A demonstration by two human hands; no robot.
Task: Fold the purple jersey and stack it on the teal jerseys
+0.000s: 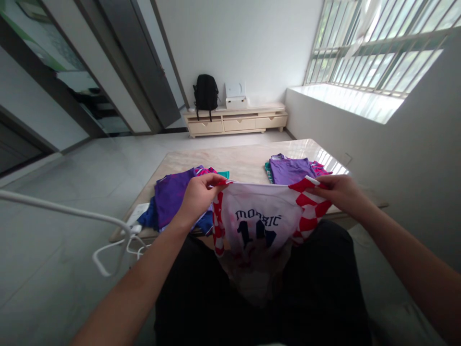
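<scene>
The left hand (197, 199) and right hand (340, 192) each grip a top corner of a white jersey (257, 216) with red checks, holding it spread and hanging over black trousers (259, 298) (its back shows, printed MODRIC). Beyond it, on a pale table (234, 161), lie two shirt piles, a left pile (173, 202) and a right pile (290, 170), both topped with purple, one near each hand.

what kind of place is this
Probably a room in a home, perhaps a bedroom: folded shirts lie on a broad, low bed or table, a black backpack sits on a low cream drawer unit, and a large barred window lights the room.
</scene>
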